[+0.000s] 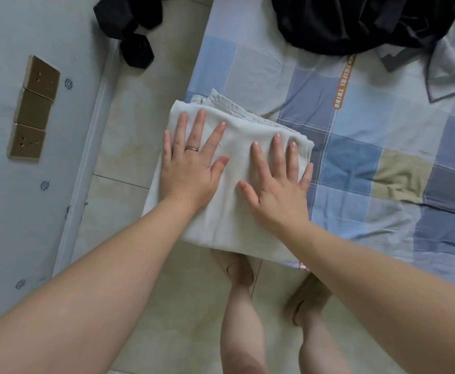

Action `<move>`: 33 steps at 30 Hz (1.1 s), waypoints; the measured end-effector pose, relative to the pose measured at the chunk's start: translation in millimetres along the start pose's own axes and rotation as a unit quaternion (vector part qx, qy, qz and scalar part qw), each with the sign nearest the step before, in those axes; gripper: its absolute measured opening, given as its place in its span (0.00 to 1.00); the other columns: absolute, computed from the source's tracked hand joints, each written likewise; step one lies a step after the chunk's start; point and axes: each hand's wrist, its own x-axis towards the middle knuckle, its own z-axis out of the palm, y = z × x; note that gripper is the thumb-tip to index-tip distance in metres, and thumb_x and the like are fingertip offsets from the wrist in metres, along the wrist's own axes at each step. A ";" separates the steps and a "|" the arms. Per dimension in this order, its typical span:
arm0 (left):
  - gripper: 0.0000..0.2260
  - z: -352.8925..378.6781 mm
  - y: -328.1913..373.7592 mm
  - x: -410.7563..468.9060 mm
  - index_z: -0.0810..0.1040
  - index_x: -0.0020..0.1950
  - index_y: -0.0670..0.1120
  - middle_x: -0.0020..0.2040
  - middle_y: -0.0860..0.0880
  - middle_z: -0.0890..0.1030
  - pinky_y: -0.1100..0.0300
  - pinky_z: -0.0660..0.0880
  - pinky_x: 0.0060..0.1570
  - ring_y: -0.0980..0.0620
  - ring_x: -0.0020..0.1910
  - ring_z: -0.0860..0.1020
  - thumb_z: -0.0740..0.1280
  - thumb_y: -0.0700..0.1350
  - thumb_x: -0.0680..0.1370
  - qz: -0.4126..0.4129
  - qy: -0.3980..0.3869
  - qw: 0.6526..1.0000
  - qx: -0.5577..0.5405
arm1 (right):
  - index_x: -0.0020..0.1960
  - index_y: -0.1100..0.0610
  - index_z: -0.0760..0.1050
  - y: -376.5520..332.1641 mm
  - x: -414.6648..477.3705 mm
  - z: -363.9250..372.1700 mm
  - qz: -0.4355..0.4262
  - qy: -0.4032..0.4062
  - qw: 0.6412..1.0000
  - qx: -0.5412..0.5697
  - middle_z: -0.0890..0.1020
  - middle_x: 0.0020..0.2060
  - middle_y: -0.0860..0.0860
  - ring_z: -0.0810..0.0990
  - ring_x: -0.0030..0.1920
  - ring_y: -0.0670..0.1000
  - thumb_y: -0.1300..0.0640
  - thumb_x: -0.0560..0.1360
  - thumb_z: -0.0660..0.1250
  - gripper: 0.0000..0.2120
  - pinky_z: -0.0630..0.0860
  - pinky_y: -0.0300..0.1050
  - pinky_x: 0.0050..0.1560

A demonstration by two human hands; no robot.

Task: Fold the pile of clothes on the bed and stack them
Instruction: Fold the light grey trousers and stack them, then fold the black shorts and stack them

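Note:
A folded pale grey-white garment lies on the near left corner of the bed, overhanging the edge a little. My left hand presses flat on its left half, fingers spread, a ring on one finger. My right hand presses flat on its right half, fingers straight. A heap of black clothes lies at the far end of the bed. A light grey garment with dark trim lies at the far right.
The bed has a blue, grey and beige checked sheet. Black items lie on the tiled floor by the wall. Wall sockets sit on the left. My legs and feet stand below the bed corner.

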 end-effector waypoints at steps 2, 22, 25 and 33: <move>0.28 20.1 -12.0 9.6 0.51 0.82 0.59 0.83 0.50 0.47 0.44 0.40 0.78 0.44 0.82 0.43 0.50 0.62 0.82 -0.002 -0.015 1.000 0.009 | 0.81 0.41 0.41 1.8 20.3 19.1 0.011 -0.016 1.000 0.003 0.37 0.81 0.49 0.35 0.80 0.57 0.31 0.79 0.50 0.36 0.39 0.73 0.74; 0.30 -121.6 68.2 -6.9 0.51 0.82 0.55 0.83 0.51 0.49 0.48 0.49 0.79 0.49 0.82 0.42 0.57 0.60 0.83 -0.132 -0.295 0.931 -0.171 | 0.81 0.41 0.41 17.0 -41.0 -139.5 0.009 -0.179 0.984 0.016 0.52 0.81 0.46 0.48 0.81 0.51 0.41 0.83 0.55 0.33 0.50 0.63 0.78; 0.30 -161.5 104.8 -24.7 0.52 0.82 0.56 0.83 0.51 0.50 0.47 0.51 0.79 0.49 0.82 0.43 0.58 0.60 0.83 -0.112 -0.247 0.942 -0.196 | 0.81 0.39 0.40 34.2 -87.4 -187.0 0.034 -0.161 0.986 0.020 0.48 0.82 0.44 0.45 0.81 0.50 0.40 0.83 0.54 0.33 0.46 0.62 0.78; 0.30 -218.2 221.0 -35.3 0.52 0.82 0.59 0.83 0.54 0.49 0.48 0.53 0.78 0.51 0.81 0.43 0.59 0.61 0.83 -0.050 -0.229 0.941 -0.245 | 0.81 0.38 0.40 108.9 -182.5 -270.2 0.088 -0.107 0.989 0.044 0.46 0.81 0.41 0.44 0.81 0.48 0.38 0.82 0.54 0.33 0.46 0.60 0.79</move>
